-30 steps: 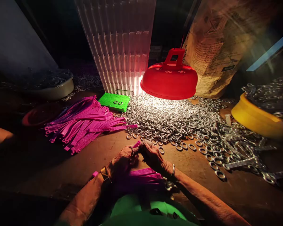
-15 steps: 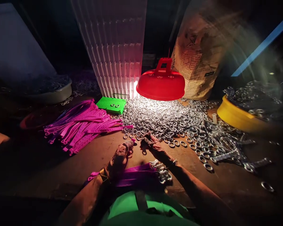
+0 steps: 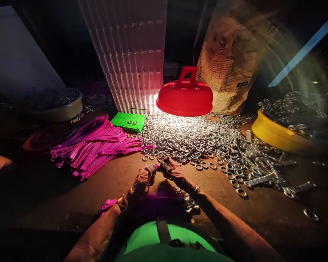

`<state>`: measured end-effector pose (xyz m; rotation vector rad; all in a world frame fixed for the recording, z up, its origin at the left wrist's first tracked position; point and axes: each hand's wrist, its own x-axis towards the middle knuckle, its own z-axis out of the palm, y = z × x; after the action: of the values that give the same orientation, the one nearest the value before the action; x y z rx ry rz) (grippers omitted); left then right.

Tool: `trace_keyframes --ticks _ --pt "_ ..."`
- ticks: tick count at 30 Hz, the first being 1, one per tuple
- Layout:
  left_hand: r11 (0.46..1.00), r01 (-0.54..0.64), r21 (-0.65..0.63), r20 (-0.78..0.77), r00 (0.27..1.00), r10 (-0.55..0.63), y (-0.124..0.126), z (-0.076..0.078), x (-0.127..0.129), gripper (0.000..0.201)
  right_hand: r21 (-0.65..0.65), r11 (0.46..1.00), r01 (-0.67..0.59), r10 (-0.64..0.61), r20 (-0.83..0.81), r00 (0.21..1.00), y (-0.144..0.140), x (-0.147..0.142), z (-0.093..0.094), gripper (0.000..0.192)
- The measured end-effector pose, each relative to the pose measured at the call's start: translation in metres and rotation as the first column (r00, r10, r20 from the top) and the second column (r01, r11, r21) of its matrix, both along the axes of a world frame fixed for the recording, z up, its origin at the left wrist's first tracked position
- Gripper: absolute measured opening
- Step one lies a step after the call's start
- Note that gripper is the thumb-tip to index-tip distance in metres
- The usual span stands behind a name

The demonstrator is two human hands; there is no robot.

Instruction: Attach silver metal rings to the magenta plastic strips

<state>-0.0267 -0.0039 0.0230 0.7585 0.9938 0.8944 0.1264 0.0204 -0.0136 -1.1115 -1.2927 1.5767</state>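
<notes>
A: From the head view, I see your left hand curled around a pink strap. A little bit of it pokes out toward your other hand.
B: Yes, and your right hand is right at that bit. I can't tell if its fingers are pinching, because they look dark and bunched up.
A: Under your hands are more straps, with silver rings by one end.
B: To your right, the yellow bowl is heaped with shiny silver bits. To your left, the pale bowl has something shiny in it, too dark to name.
A: Your green tray is full of tiny holes, and two round rings sit on it.
B: Beside it is your pile of long, flat, bendy pink straps. Your big heap of smooth, round rings shines under the red lamp.
</notes>
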Motion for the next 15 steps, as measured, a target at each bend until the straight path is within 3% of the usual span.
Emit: trace_keyframes --ticks 8,12,15 --pt "1.0 0.019 0.014 -0.081 0.997 -0.018 0.0 0.0 0.004 0.042 0.127 0.992 0.018 -0.03 0.095 0.995 0.005 -0.005 0.003 0.03" --pt "0.983 0.041 0.177 -0.235 0.972 0.002 0.005 -0.006 0.008 0.033 0.139 0.99 0.037 -0.06 0.166 0.984 0.01 -0.003 -0.005 0.026" --pt "0.983 0.06 0.173 -0.254 0.967 -0.014 0.002 -0.008 0.01 0.033 0.129 0.991 0.028 -0.053 0.193 0.98 0.012 -0.001 -0.01 0.023"
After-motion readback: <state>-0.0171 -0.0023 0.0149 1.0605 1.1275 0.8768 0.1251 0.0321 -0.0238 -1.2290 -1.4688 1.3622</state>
